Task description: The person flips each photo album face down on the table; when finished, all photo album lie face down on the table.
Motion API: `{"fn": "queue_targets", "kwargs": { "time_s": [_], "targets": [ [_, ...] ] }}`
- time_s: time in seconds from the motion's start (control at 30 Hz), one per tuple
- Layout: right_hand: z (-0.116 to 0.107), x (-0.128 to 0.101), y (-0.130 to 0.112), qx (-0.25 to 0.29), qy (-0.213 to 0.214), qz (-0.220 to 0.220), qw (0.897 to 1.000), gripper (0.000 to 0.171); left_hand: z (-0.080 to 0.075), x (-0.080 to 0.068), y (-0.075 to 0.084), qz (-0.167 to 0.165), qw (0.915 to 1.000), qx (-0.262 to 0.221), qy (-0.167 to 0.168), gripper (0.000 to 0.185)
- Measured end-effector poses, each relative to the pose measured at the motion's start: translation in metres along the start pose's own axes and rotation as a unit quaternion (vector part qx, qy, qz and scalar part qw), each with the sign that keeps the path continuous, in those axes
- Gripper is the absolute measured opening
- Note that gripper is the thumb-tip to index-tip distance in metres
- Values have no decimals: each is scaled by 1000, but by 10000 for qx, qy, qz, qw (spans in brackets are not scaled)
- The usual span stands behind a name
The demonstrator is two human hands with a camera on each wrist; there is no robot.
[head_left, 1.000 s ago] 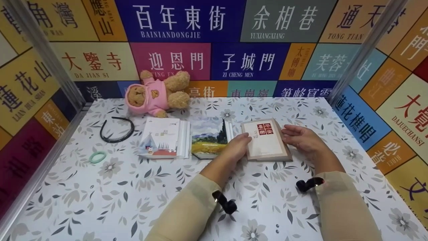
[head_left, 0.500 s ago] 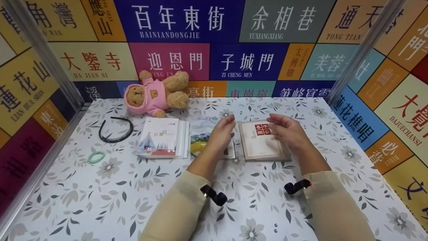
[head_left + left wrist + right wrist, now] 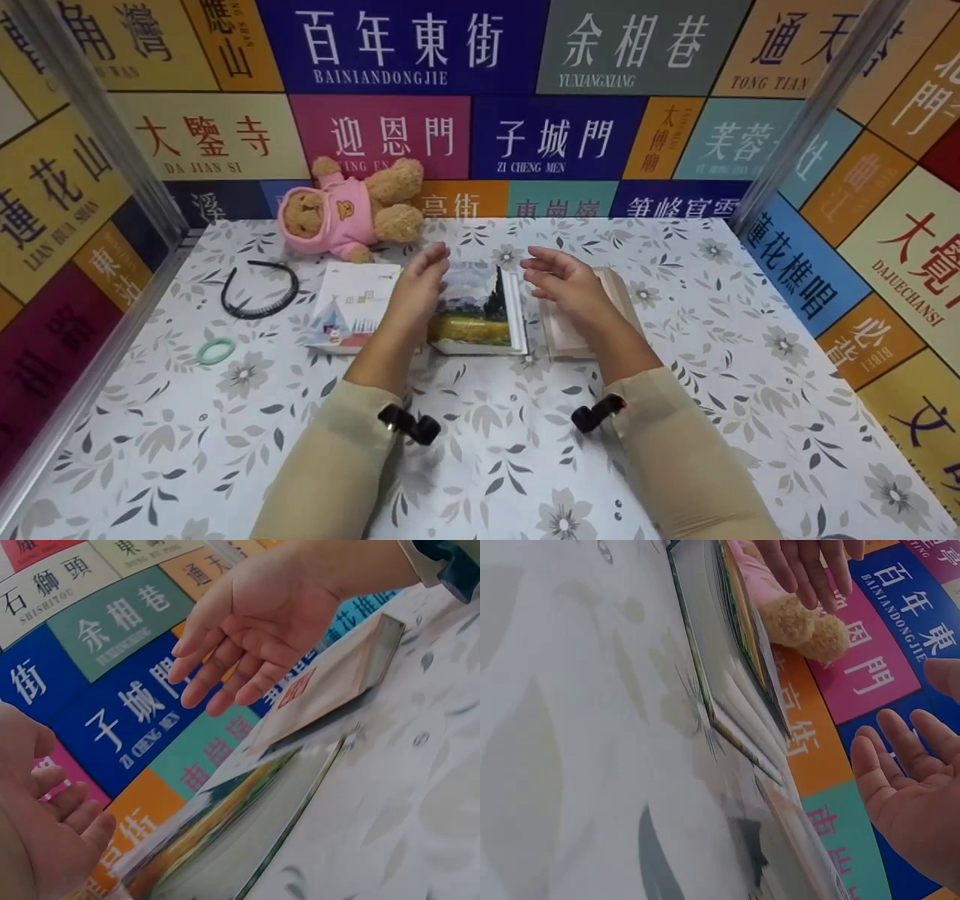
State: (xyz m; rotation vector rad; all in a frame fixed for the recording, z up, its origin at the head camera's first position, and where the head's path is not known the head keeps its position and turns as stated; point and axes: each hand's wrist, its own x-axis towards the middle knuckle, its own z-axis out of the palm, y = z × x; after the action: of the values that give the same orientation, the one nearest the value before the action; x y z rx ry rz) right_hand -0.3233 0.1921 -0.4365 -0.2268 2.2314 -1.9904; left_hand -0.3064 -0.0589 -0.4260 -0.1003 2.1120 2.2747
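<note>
Tabletop (image 3: pixel 675 420) book (image 3: pixel 480 307) between open hands (image 3: pixel 487 281)

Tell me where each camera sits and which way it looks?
Head: worn up high, looks down at the table, both hands and sleeves.
Left wrist: low by the left hand, looks across the painting book at the right hand.
Right wrist: low by the right hand, looks toward the teddy bear.
Every view shows both hands and the painting book.

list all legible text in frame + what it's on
"百年東街 BAINIANDONGJIE": blue wall panel
"余相巷 YUXIANGXIANG": grey wall panel
"子城門 ZI CHENG MEN": navy wall panel
"大鑒寺 DA JIAN SI": cream wall panel
"迎恩門": pink wall panel
Tan book: red seal, unreadable.
</note>
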Motion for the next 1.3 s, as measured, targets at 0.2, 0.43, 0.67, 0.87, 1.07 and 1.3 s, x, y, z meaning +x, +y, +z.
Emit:
{"fn": "queue_targets", "kwargs": {
  "time_s": [0.2, 0.43, 0.67, 0.87, 1.07, 1.3],
  "targets": [
    [24, 8, 2, 125, -171, -70, 9998, 49, -25, 1, -2, 105, 9999, 120, -47, 46],
    [31, 8, 18, 15, -182, 176, 9997, 51, -31, 0, -11, -448, 9988, 162, -63, 49],
    [34, 5, 27, -49, -153, 245, 9996, 50, -29, 2, -23, -656, 9975, 250, -63, 55],
    [35, 5, 30, -285, -196, 419, 9985, 62, -27, 2, -30, -897, 9946, 425, -307, 64],
    [37, 3, 29, -748, -381, 670, 9942, 64, -26, 3, -35, -886, 9910, 920, -390, 74],
    [38, 2, 30, -874, -685, 698, 9914, 67, -29, 4, -33, -1031, 9901, 899, -322, 74]
  ]
}}
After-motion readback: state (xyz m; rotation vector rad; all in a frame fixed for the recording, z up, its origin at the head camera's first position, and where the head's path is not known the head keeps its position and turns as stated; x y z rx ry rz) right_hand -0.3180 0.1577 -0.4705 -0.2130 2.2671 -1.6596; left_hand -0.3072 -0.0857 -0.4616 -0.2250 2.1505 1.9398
